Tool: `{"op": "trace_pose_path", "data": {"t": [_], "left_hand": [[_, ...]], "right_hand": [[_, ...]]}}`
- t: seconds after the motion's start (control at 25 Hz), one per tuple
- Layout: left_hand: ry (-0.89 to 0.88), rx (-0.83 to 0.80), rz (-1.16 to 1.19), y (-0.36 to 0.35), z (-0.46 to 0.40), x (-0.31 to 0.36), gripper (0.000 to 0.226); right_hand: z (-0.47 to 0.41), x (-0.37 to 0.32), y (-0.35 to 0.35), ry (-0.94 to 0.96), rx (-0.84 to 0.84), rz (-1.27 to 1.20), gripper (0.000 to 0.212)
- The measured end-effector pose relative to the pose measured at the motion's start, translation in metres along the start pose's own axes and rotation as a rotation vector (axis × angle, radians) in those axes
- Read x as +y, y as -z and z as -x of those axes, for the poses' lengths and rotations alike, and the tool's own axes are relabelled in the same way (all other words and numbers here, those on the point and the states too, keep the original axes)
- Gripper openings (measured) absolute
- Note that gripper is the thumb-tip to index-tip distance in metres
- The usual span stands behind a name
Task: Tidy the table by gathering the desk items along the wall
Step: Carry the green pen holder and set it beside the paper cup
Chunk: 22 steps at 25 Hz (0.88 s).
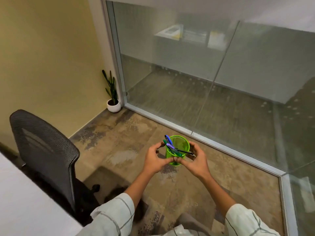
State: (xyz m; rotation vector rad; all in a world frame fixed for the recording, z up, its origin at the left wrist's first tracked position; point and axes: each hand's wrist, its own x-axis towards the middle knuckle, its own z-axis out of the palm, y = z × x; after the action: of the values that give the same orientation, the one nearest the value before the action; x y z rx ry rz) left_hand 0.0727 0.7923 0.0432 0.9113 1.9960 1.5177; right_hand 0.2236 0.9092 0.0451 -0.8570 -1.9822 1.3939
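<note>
Green wire mesh makes up the pen cup (177, 149) that I see in the middle of my view. Both hands hold it up in the air, over the brown patchy floor (129, 150). It is not on the table.

My left hand (156, 159) curls around the left side of the cup, with the thumb up near the rim. My right hand (196, 159) curls around the right side. The fingertips (175, 159) of both hands meet at the front of the cup, low down. So both hands are closed on the cup, one on each side.

Inside the cup I see some pens. A blue pen (167, 138) and a green pen (165, 142) stick up on the left side. A purple one (170, 145) leans next to them. A black pen (185, 151) lies tipped over and pokes out to the right, toward my right hand.

A black mesh chair (44, 147) stands to the left. A bit of the white table (25, 201) shows in the bottom left corner. A small plant in a white pot (113, 106) sits in the far corner, by the yellow wall (42, 57). A big glass wall (204, 65) runs along the right side. Pale checked sleeves (110, 215) cover both arms.
</note>
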Motion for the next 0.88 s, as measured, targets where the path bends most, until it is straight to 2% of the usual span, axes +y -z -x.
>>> {"op": "trace_pose_path", "data": {"t": [0.24,0.52,0.72,0.88], "left_hand": [[0.061,0.136,-0.048,0.007,-0.101,-0.009,0.076],[0.172,0.380,-0.001,0.034,-0.220,-0.016,0.069],[0.214,0.561,-0.062,0.084,-0.282,-0.026,0.067],[0.278,0.711,-0.105,0.143,-0.328,-0.047,0.075]], "right_hand": [[-0.129,0.019,-0.020,0.043,-0.130,-0.044,0.078],[-0.296,0.017,-0.073,0.110,-0.395,-0.055,0.075],[-0.391,-0.002,-0.140,0.144,-0.595,-0.072,0.072],[-0.457,-0.022,-0.223,0.199,-0.765,-0.083,0.071]]}}
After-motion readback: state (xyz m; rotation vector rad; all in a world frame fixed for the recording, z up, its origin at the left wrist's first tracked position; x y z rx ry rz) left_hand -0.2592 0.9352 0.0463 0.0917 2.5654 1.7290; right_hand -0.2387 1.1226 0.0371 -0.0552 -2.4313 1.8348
